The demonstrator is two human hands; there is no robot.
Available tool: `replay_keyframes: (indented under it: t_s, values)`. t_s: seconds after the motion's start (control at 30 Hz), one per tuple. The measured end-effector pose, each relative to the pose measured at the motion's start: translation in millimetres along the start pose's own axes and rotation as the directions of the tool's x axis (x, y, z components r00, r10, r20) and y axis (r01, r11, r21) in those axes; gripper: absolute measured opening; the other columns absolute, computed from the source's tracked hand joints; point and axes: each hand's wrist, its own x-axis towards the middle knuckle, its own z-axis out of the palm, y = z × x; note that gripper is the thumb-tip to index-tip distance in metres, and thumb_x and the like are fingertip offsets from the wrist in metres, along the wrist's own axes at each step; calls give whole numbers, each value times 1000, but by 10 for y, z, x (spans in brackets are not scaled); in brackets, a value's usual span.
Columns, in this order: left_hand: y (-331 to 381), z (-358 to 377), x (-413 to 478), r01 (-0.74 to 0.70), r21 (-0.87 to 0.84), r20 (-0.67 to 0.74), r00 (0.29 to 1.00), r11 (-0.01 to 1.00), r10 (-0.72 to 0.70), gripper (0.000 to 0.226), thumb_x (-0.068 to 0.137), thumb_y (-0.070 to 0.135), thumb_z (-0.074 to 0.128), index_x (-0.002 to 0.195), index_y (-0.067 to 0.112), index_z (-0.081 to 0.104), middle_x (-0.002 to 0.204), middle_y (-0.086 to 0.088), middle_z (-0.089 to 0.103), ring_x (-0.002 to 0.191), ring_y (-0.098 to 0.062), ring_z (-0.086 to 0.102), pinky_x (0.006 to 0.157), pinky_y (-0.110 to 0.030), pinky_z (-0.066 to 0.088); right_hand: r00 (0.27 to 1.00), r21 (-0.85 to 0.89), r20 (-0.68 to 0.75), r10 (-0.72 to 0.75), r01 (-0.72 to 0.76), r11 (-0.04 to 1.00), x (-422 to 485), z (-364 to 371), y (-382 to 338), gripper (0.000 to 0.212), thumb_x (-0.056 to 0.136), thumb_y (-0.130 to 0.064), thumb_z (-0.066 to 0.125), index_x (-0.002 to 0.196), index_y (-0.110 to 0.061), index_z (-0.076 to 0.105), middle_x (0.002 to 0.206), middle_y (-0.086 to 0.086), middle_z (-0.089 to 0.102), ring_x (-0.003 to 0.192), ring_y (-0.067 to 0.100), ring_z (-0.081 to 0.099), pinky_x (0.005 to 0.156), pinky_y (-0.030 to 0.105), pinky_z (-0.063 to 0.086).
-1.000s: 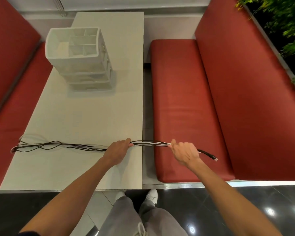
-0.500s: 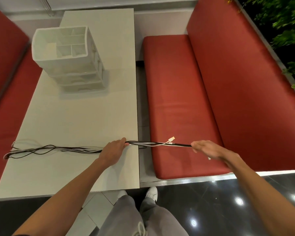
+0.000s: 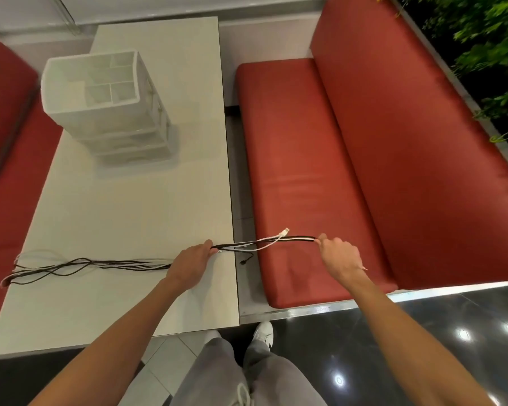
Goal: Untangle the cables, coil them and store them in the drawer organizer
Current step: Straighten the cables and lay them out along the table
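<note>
A bundle of black and white cables (image 3: pixel 79 266) lies stretched across the near part of the white table (image 3: pixel 123 218). My left hand (image 3: pixel 192 263) grips the bundle at the table's right edge. From there the cables (image 3: pixel 264 243) span the gap above the red seat to my right hand (image 3: pixel 339 257), which pinches their far end. A white plug (image 3: pixel 285 230) sticks up from the span and a black plug (image 3: pixel 243 262) dangles below it. The white drawer organizer (image 3: pixel 100 98) stands on the far left of the table, its drawers pushed in.
Red benches flank the table: one seat (image 3: pixel 299 171) with a tall backrest on the right, another (image 3: pixel 9 159) on the left. A narrow gap separates table and right seat. Dark glossy floor lies below, with my legs and white shoes. Green plants fill the upper right corner.
My right hand slid right along the cables, letting the white plug spring free, then shifted hold on the bundle's far end. The black plug now hangs below. The left hand stayed put.
</note>
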Motion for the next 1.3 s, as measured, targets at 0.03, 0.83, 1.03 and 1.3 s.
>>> replay_keyframes:
  t_s: [0.03, 0.83, 1.03, 1.3]
  values:
    - [-6, 2, -5, 7, -8, -4, 1000, 1000, -7, 31, 113, 47, 27, 94, 23, 32, 79, -4, 61, 69, -33, 58, 66, -48, 50, 1000, 53, 11, -1, 0, 999, 10, 40, 26, 44, 116, -49, 24, 136, -23, 54, 118, 11, 73, 109, 42, 73, 87, 49, 58]
    - [52, -137, -33, 40, -105, 102, 994, 994, -29, 34, 114, 43, 24, 93, 19, 32, 80, -7, 57, 72, -33, 54, 71, -48, 47, 966, 422, -98, 237, -176, 889, 17, 408, -216, 35, 110, -40, 46, 136, -17, 51, 136, 14, 51, 123, 38, 55, 101, 55, 45]
    - [46, -249, -61, 13, -149, 164, 986, 989, 11, 31, 114, 41, 25, 87, 25, 29, 80, -2, 52, 71, -24, 46, 77, -50, 47, 893, 508, -410, -188, 395, 765, -217, -371, -1472, 29, 113, -27, 43, 133, -17, 62, 134, 5, 62, 118, 27, 60, 103, 47, 48]
    - [-22, -354, -128, 151, -392, 204, 976, 908, -74, 27, 106, 34, 32, 114, 29, 57, 109, 3, 70, 98, -28, 64, 93, -52, 52, 812, 536, -120, -572, 538, 651, -156, -698, -2231, 40, 116, -38, 32, 137, -12, 53, 133, 15, 65, 119, 36, 60, 96, 48, 46]
